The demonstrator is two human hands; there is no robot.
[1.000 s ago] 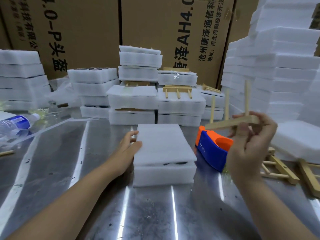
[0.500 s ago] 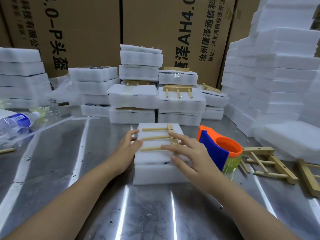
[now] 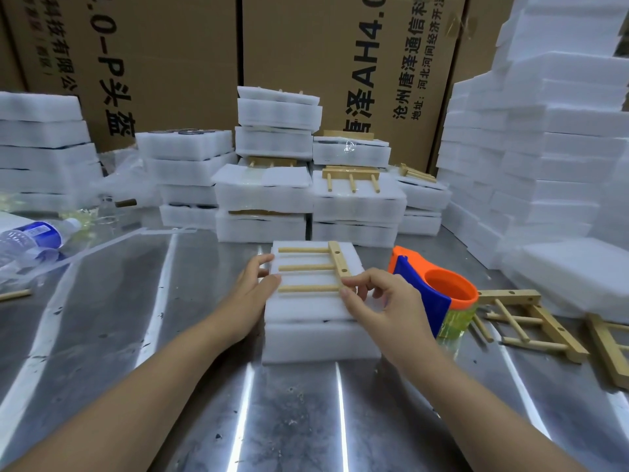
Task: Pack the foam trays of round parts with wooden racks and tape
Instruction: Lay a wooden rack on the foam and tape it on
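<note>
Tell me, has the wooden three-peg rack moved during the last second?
Yes. The wooden three-peg rack went down and left, from above the orange and blue tape dispenser onto the white foam tray stack.

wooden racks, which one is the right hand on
The wooden rack lying flat on the front foam stack: the right hand pinches its bar's near end. The spare racks on the table and on the rear stacks are untouched.
</note>
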